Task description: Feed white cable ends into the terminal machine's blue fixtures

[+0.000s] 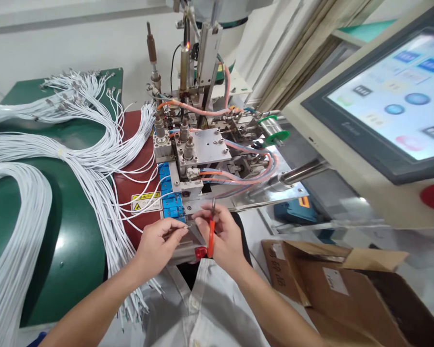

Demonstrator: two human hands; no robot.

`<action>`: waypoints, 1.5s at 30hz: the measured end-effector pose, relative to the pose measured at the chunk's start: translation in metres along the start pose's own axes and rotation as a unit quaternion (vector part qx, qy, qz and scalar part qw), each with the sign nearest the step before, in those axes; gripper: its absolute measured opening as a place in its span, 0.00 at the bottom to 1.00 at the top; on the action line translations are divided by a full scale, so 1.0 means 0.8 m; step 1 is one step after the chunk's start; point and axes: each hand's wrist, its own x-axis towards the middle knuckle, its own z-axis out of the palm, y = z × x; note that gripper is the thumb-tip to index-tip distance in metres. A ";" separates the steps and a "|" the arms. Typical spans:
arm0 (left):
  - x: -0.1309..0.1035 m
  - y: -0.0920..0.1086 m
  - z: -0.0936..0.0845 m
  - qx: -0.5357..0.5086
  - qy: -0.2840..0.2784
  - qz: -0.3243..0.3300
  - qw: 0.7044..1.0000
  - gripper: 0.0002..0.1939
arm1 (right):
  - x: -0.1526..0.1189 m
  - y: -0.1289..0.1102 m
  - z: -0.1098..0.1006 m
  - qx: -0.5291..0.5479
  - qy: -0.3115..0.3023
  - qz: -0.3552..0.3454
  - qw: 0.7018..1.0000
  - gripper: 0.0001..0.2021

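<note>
My left hand (161, 246) is closed in a pinch, thumb against index finger. A small pale wire end (188, 226) sticks out at its fingertips, too small to make out fully. My right hand (222, 238) is wrapped round a small orange-handled tool (211, 237) with a dark metal tip pointing up; its exact kind is unclear. The right fingertips come close to the left ones. Just beyond both hands runs a row of blue fixtures (170, 198) on the machine, with several white cables (144, 183) leading into it from the left.
Bundles of white cables (29, 144) lie over a green table (70, 226) at left. The machine (204, 147) stands ahead, with a solder wire spool (273, 129). A touchscreen (401, 96) juts in at upper right, above an open cardboard box (332, 284).
</note>
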 end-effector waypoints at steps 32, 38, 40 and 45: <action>0.005 -0.004 0.004 -0.116 0.028 -0.087 0.989 0.10 | 0.044 0.110 -0.191 -0.459 0.126 0.216 0.853 0.20; 0.006 -0.005 0.006 -0.126 0.028 -0.094 0.987 0.11 | 0.087 0.093 -0.211 -0.565 0.077 0.221 0.791 0.29; 0.007 -0.004 0.005 -0.126 0.025 -0.094 0.987 0.10 | 0.102 0.088 -0.209 -0.616 0.042 0.219 0.755 0.25; 0.006 0.000 0.004 -0.131 0.018 -0.097 0.987 0.08 | 0.129 0.091 -0.211 -0.661 0.040 0.214 0.718 0.18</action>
